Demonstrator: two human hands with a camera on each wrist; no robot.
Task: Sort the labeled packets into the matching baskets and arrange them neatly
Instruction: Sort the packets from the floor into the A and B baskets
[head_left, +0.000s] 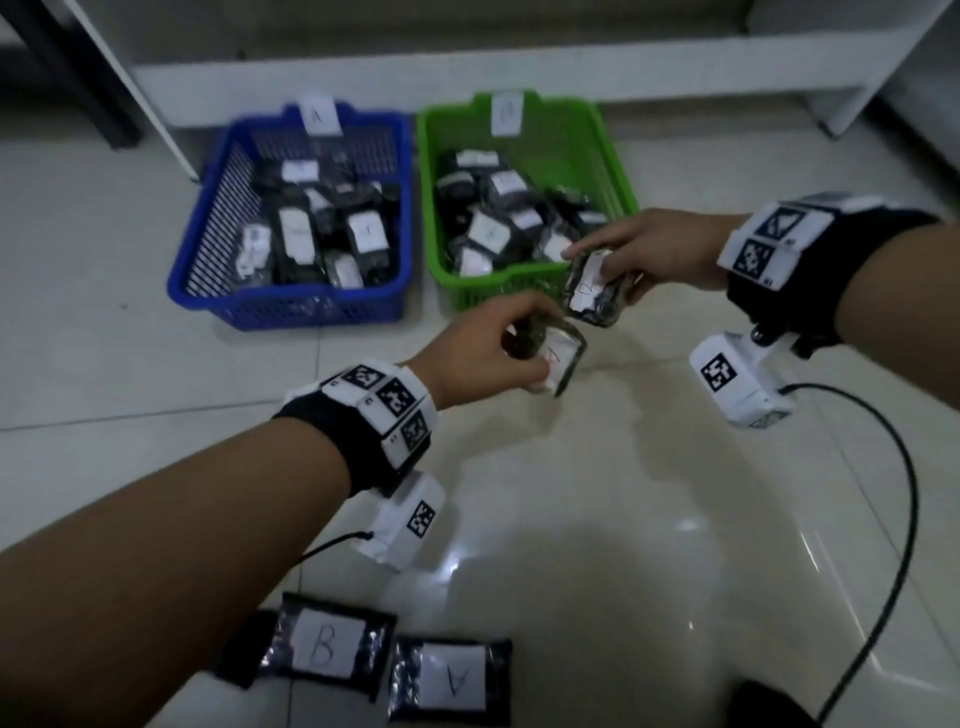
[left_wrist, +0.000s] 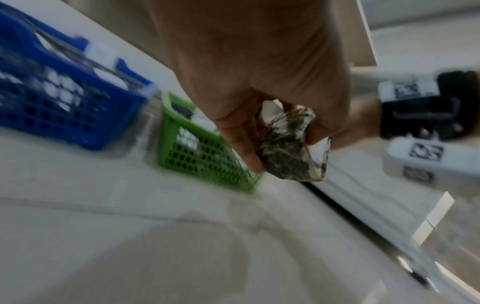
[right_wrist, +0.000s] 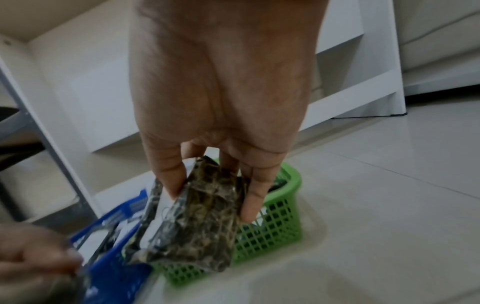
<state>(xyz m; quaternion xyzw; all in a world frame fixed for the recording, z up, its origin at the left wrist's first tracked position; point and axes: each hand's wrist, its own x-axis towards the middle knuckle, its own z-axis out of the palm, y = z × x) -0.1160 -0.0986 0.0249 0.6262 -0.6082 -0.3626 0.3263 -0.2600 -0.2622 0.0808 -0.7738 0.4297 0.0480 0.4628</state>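
My left hand (head_left: 519, 345) pinches a clear packet of dark dried leaves with a white A label (head_left: 556, 358), held above the floor in front of the baskets; the same packet (left_wrist: 288, 150) shows in the left wrist view. My right hand (head_left: 613, 265) grips a packet labelled B (head_left: 589, 288) at the green basket's front rim; in the right wrist view this packet (right_wrist: 197, 222) hangs from my fingers. The blue basket (head_left: 208, 249), tagged A, and the green basket (head_left: 613, 156), tagged B, each hold several labelled packets.
Two more packets lie on the tiled floor near me, one marked B (head_left: 327, 647) and one marked A (head_left: 452, 680). A black cable (head_left: 898, 519) curves across the floor at right. White shelf legs (head_left: 156, 119) stand behind the baskets.
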